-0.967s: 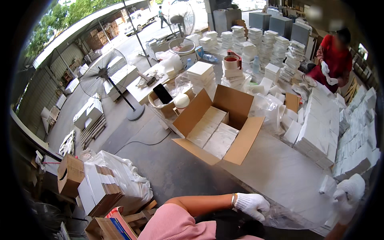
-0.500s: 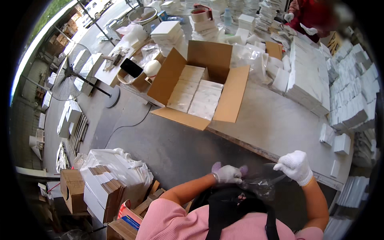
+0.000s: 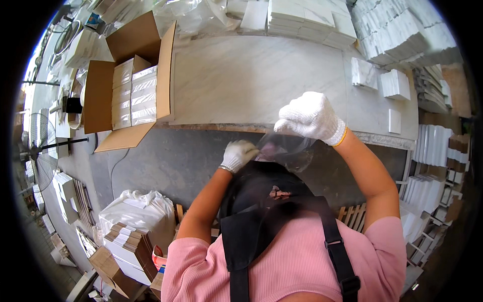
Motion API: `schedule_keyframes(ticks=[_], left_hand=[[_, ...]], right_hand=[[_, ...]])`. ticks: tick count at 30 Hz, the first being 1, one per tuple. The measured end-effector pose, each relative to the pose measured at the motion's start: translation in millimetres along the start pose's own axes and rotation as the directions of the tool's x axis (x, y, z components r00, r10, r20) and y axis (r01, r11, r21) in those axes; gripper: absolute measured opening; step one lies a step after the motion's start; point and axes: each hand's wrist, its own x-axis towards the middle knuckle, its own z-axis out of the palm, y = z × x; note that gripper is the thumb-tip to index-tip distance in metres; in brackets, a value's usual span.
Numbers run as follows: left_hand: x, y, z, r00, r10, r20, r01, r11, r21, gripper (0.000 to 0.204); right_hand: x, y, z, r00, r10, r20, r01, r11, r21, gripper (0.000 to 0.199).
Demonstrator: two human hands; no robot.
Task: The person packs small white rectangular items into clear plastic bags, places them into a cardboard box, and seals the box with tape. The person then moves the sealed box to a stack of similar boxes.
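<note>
My right hand, in a white knit glove, is closed in a pinch on a clear plastic bag. The film hangs below it, in front of the table's near edge. My left hand, also gloved, is at the bag's left side. Its fingers are blurred, with a purplish patch by their tips, so their grip is unclear. On the table's left end, an open cardboard box holds rows of film-wrapped white stacks.
The marble-topped table stretches ahead of me. White marble tiles are stacked along its far side, with small tile blocks at the right. Lower left, a plastic-covered pile stands near flat cartons. A fan is far left.
The view has swung right, so the box now appears farther left. Both hands have risen in the picture toward the table edge, and the bag hangs between them. My right hand keeps its pinch.
</note>
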Motion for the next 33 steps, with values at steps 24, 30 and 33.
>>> schedule_keyframes(ticks=[24, 30, 33], left_hand=[[29.3, -64.5, -27.9, 0.943, -0.155, 0.294, 0.139, 0.988, 0.072, 0.046], [15.4, -81.5, -23.5, 1.000, 0.013, -0.022, -0.005, 0.942, 0.336, 0.046], [-3.6, -81.4, -48.7, 0.834, -0.355, 0.423, 0.241, 0.923, 0.299, 0.044]], right_hand=[[87.3, 86.1, 33.6, 0.990, -0.049, 0.130, 0.046, 0.999, 0.022, 0.038], [109.4, 106.4, 56.3, 0.988, -0.111, 0.108, 0.096, 0.986, 0.136, 0.037], [113.0, 117.5, 66.9, 0.985, -0.088, 0.151, 0.063, 0.985, 0.162, 0.038]])
